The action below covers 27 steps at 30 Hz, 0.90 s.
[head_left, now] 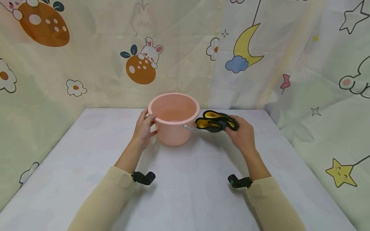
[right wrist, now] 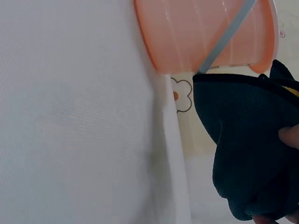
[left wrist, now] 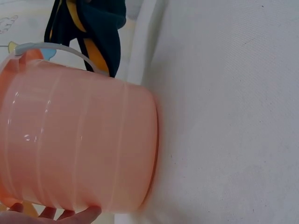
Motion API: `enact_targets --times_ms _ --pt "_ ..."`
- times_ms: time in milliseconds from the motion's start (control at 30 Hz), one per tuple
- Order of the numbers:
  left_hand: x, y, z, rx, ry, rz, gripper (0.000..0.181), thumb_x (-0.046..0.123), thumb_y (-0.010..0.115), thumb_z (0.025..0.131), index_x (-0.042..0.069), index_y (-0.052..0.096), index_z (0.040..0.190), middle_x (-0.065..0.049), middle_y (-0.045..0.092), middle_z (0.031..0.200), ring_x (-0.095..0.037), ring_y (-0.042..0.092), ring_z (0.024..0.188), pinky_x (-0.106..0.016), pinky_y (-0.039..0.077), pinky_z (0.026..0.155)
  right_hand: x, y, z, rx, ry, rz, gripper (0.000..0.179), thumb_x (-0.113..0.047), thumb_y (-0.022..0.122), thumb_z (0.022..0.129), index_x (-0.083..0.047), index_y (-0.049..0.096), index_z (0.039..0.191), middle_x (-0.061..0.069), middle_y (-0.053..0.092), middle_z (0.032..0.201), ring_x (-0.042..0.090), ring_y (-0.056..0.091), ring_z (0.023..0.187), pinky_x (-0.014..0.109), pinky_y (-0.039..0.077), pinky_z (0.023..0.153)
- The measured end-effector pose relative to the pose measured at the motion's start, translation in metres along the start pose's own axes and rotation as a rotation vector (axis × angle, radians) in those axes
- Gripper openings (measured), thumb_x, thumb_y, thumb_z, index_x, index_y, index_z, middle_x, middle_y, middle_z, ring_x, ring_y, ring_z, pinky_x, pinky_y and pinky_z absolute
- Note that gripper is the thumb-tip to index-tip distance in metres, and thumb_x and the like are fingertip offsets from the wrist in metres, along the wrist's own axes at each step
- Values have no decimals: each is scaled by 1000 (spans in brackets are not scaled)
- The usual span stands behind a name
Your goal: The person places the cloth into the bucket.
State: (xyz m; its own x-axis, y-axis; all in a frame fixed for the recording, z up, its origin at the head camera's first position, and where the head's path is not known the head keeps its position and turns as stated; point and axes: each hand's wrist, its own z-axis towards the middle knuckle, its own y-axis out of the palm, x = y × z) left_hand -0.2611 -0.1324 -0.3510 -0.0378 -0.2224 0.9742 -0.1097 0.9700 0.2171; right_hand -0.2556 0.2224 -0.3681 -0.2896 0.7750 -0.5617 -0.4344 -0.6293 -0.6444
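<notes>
A pink plastic bucket (head_left: 174,133) stands upright on the white-covered table, and its pale grey handle (head_left: 189,127) hangs down at the right. My left hand (head_left: 143,128) holds the bucket's left side, with a finger at the rim; several fingertips (left wrist: 88,214) show against its wall in the left wrist view. To the right of the bucket, my right hand (head_left: 242,133) grips a folded cloth (head_left: 212,123), dark outside with a yellow inner side and black edging. The cloth hangs in loose folds, its left end close beside the bucket's rim and handle.
The table (head_left: 185,192) has a white cover and ends at the back against a patterned curtain (head_left: 185,48). Small black devices, one at the left wrist (head_left: 143,178) and one at the right (head_left: 239,181), jut inward over the table.
</notes>
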Motion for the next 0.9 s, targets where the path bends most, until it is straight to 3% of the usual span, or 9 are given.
enact_targets --times_ms 533,900 --pt "2 1 -2 -5 2 -8 60 24 53 102 22 36 159 -9 38 159 -32 39 147 -66 35 115 -6 -18 13 133 -34 81 35 -9 77 87 0 71 121 23 74 116 43 68 107 53 52 92" --pt "1 0 -1 1 -7 -14 59 26 54 102 24 38 158 -8 41 157 -30 40 147 -64 37 114 -22 -28 23 142 -44 120 39 -14 79 89 -2 70 126 21 72 122 42 67 110 53 52 95"
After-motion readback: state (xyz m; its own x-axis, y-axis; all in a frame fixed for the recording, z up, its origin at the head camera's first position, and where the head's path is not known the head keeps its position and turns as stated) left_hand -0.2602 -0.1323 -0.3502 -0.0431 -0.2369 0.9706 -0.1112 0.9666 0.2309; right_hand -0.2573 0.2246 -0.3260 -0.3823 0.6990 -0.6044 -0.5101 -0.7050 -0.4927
